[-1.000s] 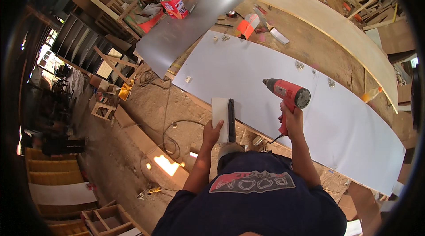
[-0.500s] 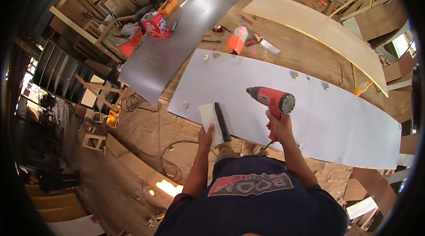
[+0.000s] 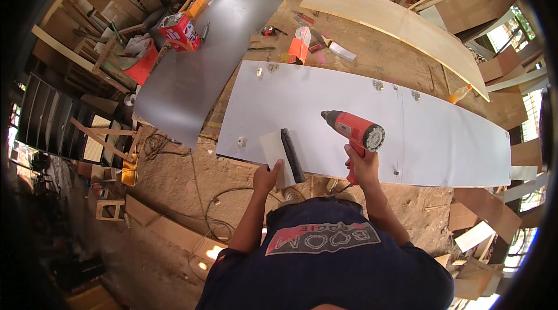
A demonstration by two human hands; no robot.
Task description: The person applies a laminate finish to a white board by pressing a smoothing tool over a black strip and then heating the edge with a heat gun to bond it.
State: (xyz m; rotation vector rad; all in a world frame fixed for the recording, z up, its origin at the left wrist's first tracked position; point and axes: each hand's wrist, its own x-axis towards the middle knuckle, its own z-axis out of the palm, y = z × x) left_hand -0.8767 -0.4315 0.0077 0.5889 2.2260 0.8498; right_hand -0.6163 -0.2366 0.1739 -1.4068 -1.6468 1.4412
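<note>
Beyond the fingers (image 3: 351, 150), white panel (image 3: 314, 98). Pinching pale board (image 3: 271, 148) with left hand (image 3: 267, 177), gripping heat gun (image 3: 351, 125) with right hand (image 3: 365, 168); better to aim nozzle (image 3: 329, 116) clear of thumb (image 3: 279, 165).

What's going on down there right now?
A person's right hand grips a red heat gun, nozzle pointing left, over a white panel. The left hand holds a pale flat piece with a dark strip along one side, near the panel's front edge. A grey sheet lies to the left.
</note>
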